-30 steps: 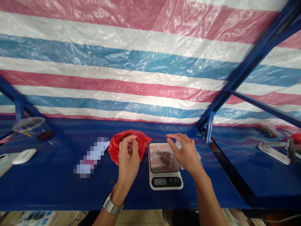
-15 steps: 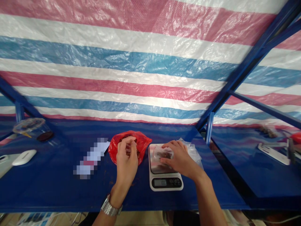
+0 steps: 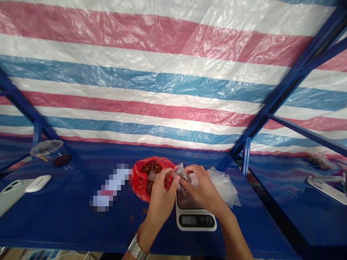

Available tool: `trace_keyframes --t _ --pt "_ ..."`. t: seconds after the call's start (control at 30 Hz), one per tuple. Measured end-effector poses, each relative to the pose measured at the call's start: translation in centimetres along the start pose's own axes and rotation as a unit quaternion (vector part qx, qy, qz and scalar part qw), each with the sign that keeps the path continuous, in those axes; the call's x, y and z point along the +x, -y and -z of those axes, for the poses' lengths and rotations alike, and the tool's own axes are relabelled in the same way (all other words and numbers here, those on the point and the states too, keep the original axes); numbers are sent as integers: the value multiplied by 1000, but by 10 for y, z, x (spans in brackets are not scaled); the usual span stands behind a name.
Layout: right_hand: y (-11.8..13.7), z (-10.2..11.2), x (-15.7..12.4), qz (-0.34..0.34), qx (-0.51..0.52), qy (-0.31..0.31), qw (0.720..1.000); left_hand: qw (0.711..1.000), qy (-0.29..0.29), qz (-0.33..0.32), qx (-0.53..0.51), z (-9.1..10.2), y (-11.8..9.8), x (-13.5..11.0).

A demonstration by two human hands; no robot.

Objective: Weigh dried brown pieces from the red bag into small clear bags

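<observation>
Both hands hold a small clear plastic bag (image 3: 185, 177) with dark brown bits in it, above the steel plate of a white digital kitchen scale (image 3: 187, 203). My left hand (image 3: 162, 189), a metal watch on its wrist, pinches the bag's left edge. My right hand (image 3: 202, 189) has its thumb and fingers closed round the bag from the right. Just left of the bag, partly behind my left hand, lies an open red plastic bag (image 3: 138, 186) full of small reddish-brown pieces, with a clear scoop-like thing (image 3: 152, 176) among them. The scale's display is too blurred to read.
Several flat clear bags (image 3: 225, 186) lie right of the scale. At left are a blurred-out packet (image 3: 111, 189), a phone (image 3: 11, 195), a white earbud-like case (image 3: 38, 183) and a lidded clear cup (image 3: 51, 153). Blue metal bars (image 3: 282, 83) frame the table before a striped sheet.
My left hand has left the red bag and moved right to the clear bag. My right hand has lifted the clear bag off the scale plate. The camera view has shifted slightly.
</observation>
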State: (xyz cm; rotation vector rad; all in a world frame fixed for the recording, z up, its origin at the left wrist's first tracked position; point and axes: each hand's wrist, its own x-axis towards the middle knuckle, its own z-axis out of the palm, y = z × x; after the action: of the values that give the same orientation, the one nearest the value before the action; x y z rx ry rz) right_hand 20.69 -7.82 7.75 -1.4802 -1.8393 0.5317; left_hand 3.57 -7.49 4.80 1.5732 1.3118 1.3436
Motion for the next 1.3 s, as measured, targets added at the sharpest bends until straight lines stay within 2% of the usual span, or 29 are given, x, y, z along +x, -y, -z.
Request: trace_keyframes --t 0.13,0.3,0.5,0.67,0.83,0.93,1.07,1.2,1.3 --pt "4 -4 -1 6 97 27 995 995 -12 34 -91 1 0 6" --pt "4 -3 4 -12 176 8 984 993 -2 44 -112 7 -1 6" --pt "5 -3 5 -21 162 15 986 998 -12 23 -56 9 2 5" --pt "4 -9 3 -23 168 21 985 998 -35 6 -54 8 -3 4" --pt "6 -17 3 -20 160 -7 987 998 -14 -9 -60 5 -1 2" --pt "8 -19 4 -21 171 -24 985 997 2 4 -80 2 3 2" --pt "11 -20 5 -10 179 -16 984 993 29 20 -112 0 4 2" --pt "12 -24 4 -4 158 -40 987 991 13 13 -130 1 1 3" --pt "11 -27 4 5 156 -54 986 986 33 36 -158 2 -1 5"
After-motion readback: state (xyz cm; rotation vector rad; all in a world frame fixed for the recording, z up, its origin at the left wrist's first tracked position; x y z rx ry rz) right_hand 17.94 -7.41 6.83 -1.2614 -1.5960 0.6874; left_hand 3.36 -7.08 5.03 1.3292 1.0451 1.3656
